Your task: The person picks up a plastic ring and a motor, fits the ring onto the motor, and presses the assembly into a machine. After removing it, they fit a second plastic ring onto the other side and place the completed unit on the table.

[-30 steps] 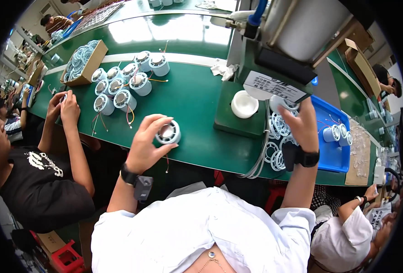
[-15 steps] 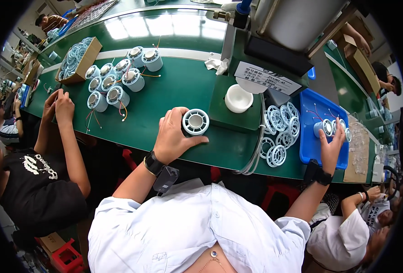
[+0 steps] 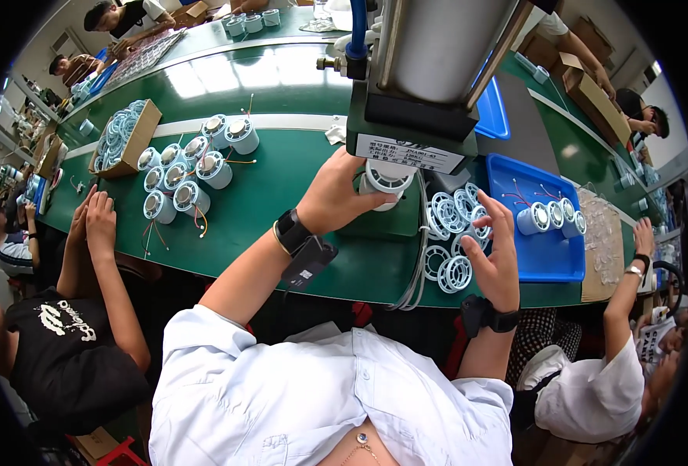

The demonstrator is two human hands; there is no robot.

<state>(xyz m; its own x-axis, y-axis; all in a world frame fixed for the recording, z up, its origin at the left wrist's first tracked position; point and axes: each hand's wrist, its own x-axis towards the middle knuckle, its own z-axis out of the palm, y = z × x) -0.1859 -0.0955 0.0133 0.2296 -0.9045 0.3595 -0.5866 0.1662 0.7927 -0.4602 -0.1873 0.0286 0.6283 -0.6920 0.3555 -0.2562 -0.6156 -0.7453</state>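
Observation:
My left hand (image 3: pixel 330 193) is closed around a light-blue round motor housing (image 3: pixel 389 186) with a slotted ring end facing up. It holds the housing directly under the head of a press (image 3: pixel 414 116), above the green press base (image 3: pixel 375 225); the white cup seen there before is hidden. My right hand (image 3: pixel 495 260) hovers with fingers apart beside a pile of loose light-blue slotted rings (image 3: pixel 441 256) right of the base. Whether a fingertip touches a ring I cannot tell. Further right, a blue tray (image 3: pixel 515 268) holds several small motors (image 3: pixel 534 219) with red wires.
Several wired motors (image 3: pixel 191 198) stand on the green table (image 3: pixel 274 248) at left, near a cardboard box (image 3: pixel 138 140) of rings. Grey cables (image 3: pixel 420 272) hang over the table's front edge. A co-worker's hands (image 3: pixel 95 217) rest at far left; another person's arm (image 3: pixel 627 287) reaches in at right.
My left hand has carried the housing right and away from me, under the press head. My right hand has left the motors in the tray and moved left to the rings.

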